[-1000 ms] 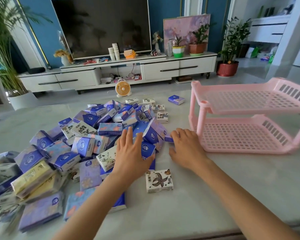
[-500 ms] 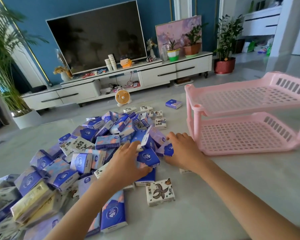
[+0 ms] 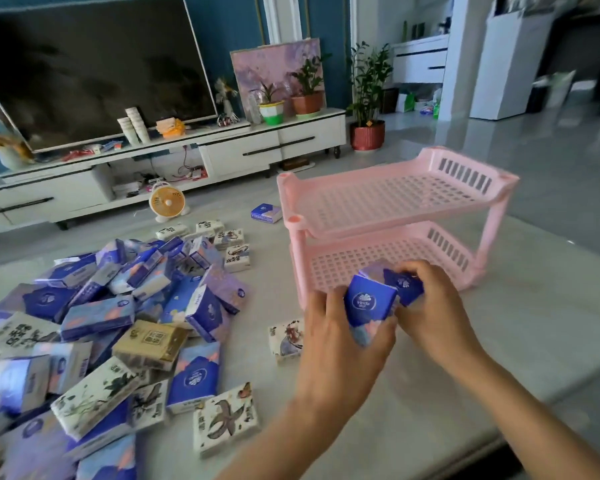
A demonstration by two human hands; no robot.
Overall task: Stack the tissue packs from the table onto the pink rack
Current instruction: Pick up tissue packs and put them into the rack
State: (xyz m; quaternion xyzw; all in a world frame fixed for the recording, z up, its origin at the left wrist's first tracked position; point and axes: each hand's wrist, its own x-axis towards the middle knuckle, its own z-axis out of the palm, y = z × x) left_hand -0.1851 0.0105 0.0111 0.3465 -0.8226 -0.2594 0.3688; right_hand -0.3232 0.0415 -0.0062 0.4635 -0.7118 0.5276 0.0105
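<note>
A two-tier pink rack (image 3: 388, 223) stands on the grey table, both shelves bare. My left hand (image 3: 336, 344) grips a blue tissue pack (image 3: 368, 301) just in front of the rack's lower shelf. Right beside it, my right hand (image 3: 437, 306) holds a second blue and lilac pack (image 3: 400, 282) at the lower shelf's front edge. A big heap of tissue packs (image 3: 118, 306), blue, lilac, gold and white, covers the table's left side.
Loose white patterned packs lie near my arms: one with a starfish-like print (image 3: 226, 419) and one (image 3: 286, 339) left of my left hand. A single blue pack (image 3: 266, 213) sits behind the rack's left post. A small orange fan (image 3: 167, 201) stands on the floor beyond.
Both hands have lifted a pack each out of the heap and carried them right, up to the rack's lower shelf. The view has swung right.
</note>
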